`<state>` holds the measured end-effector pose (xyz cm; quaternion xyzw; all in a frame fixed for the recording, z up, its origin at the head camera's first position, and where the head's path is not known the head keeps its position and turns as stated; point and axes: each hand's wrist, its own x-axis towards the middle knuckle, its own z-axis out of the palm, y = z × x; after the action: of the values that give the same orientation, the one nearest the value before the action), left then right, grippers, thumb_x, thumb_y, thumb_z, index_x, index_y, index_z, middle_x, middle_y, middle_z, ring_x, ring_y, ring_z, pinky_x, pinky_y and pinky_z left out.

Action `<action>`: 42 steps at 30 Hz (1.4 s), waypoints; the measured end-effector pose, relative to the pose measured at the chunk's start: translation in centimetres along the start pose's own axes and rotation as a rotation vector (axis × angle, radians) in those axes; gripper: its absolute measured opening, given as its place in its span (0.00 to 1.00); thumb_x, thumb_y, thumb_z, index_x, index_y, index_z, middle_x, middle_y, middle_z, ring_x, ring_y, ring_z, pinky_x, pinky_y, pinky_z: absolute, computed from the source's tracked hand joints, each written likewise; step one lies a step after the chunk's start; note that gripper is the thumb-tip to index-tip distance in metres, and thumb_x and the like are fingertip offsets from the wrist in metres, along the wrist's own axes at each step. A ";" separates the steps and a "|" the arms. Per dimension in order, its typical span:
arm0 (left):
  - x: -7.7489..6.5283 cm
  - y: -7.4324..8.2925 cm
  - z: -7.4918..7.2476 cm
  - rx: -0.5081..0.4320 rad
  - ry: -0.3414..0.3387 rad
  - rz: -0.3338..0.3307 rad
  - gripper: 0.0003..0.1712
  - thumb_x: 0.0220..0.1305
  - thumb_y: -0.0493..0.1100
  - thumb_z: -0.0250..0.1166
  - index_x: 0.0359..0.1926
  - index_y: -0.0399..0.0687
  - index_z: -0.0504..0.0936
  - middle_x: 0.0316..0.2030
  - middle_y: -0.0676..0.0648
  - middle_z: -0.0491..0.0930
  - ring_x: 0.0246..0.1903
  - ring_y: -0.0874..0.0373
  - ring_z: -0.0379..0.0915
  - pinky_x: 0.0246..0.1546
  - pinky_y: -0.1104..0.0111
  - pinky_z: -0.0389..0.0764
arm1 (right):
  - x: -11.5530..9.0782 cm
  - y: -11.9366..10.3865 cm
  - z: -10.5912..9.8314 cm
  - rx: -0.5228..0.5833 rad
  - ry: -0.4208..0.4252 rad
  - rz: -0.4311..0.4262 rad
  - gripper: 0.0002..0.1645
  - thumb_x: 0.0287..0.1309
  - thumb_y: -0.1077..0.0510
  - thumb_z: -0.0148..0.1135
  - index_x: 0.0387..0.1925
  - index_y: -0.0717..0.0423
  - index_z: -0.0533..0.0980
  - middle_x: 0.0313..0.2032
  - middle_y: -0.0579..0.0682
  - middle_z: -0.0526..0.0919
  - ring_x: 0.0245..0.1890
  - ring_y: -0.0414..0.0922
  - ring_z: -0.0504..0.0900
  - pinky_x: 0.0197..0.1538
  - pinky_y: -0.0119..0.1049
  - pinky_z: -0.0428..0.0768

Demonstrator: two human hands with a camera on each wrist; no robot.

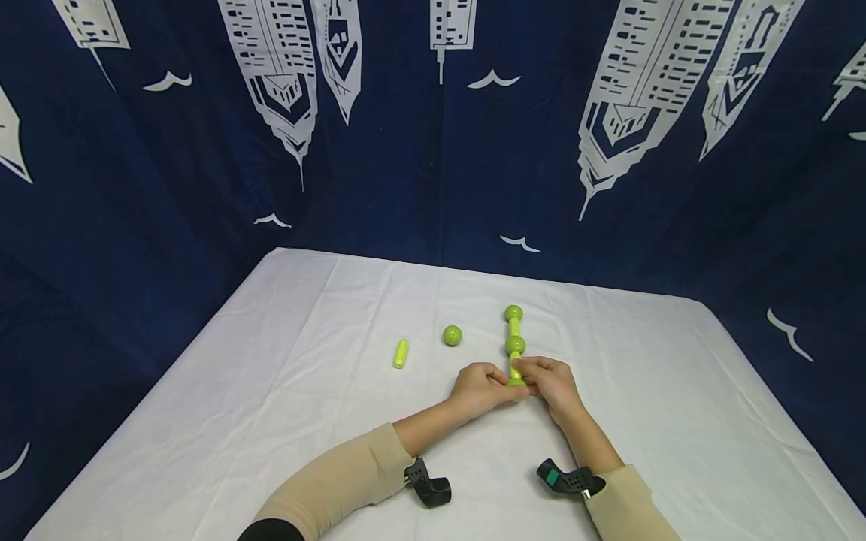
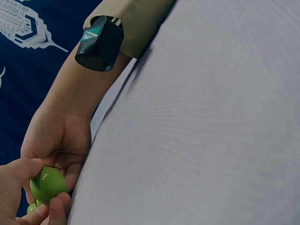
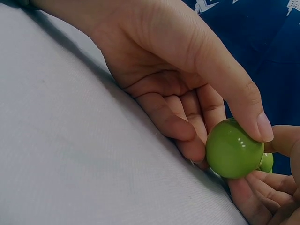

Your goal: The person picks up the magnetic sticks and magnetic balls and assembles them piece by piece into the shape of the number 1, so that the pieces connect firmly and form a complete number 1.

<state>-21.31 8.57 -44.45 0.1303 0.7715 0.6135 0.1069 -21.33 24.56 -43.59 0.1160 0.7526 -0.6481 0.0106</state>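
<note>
A straight chain of green balls and lighter yellow-green rods stands out away from me, with a far ball (image 1: 514,312), a middle ball (image 1: 516,345) and a near ball (image 3: 234,149). My left hand (image 1: 476,391) pinches the near ball, thumb on its near side. My right hand (image 1: 555,383) pinches the near rod (image 1: 516,364), which runs between the middle and near balls. In the left wrist view the near ball (image 2: 49,183) sits between the fingertips of both hands. Fingers hide where this rod meets the near ball.
Left of the chain, a loose green ball (image 1: 452,335) and a loose yellow-green rod (image 1: 401,354) lie on the white-covered table (image 1: 325,451). A dark blue patterned cloth (image 1: 406,188) hangs behind the table. Black wrist devices (image 1: 428,485) stick out from both sleeves.
</note>
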 end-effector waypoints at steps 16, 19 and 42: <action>0.1 -0.2 0.0 -0.045 0.029 -0.011 0.15 0.48 0.45 0.79 0.29 0.40 0.84 0.19 0.52 0.82 0.20 0.64 0.79 0.22 0.75 0.77 | 0.1 0.1 0.0 -0.009 -0.007 -0.016 0.25 0.63 0.57 0.62 0.49 0.78 0.74 0.26 0.47 0.81 0.26 0.37 0.80 0.31 0.28 0.81; 0.1 -0.2 0.0 -0.051 0.028 -0.011 0.15 0.49 0.44 0.78 0.30 0.39 0.84 0.19 0.52 0.82 0.21 0.64 0.79 0.23 0.75 0.78 | 0.1 0.0 0.0 -0.012 -0.008 -0.014 0.25 0.64 0.56 0.60 0.48 0.78 0.74 0.27 0.47 0.81 0.26 0.37 0.80 0.31 0.28 0.81; 1.7 0.9 -0.6 -0.148 0.027 -0.066 0.15 0.52 0.43 0.76 0.32 0.35 0.83 0.23 0.48 0.83 0.24 0.60 0.82 0.29 0.71 0.82 | 0.2 0.1 -0.2 0.062 -0.049 -0.015 0.28 0.66 0.54 0.57 0.53 0.80 0.71 0.27 0.48 0.84 0.26 0.38 0.83 0.33 0.29 0.83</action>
<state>-23.09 8.76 -43.42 0.0881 0.7294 0.6666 0.1259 -21.45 24.81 -43.72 0.0949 0.7325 -0.6738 0.0208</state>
